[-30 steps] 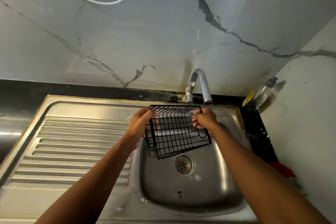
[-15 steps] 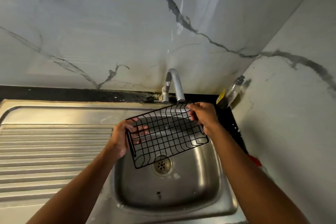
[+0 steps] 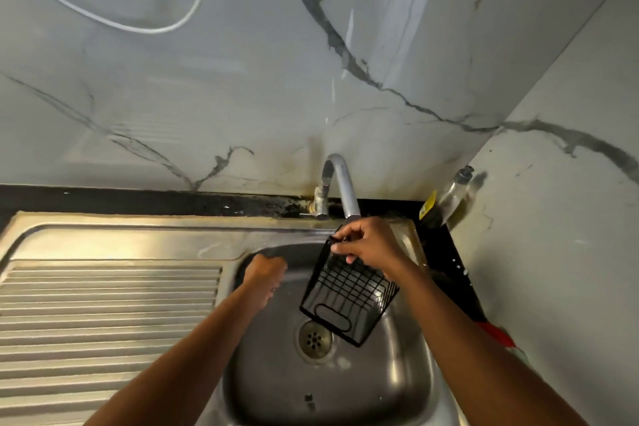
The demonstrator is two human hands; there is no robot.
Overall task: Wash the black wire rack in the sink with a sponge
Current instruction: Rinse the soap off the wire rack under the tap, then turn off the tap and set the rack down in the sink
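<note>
The black wire rack (image 3: 349,290) hangs tilted over the steel sink basin (image 3: 380,391), its lower end just above the drain (image 3: 314,339). My right hand (image 3: 366,245) grips the rack's upper end, right under the faucet spout (image 3: 342,183). My left hand (image 3: 264,275) is off the rack, down at the basin's left wall. Its fingers are bent downward and I see nothing in them. No water stream shows from the faucet.
A ribbed steel drainboard (image 3: 103,315) fills the left side. A clear soap bottle (image 3: 449,197) leans in the back right corner against the marble wall. Something red (image 3: 498,334) lies on the black counter at right. A white cable (image 3: 138,28) loops on the wall above.
My left hand has let go of the rack and dropped to the basin's left side. The right hand has swung the rack from flat to hanging steeply, further right.
</note>
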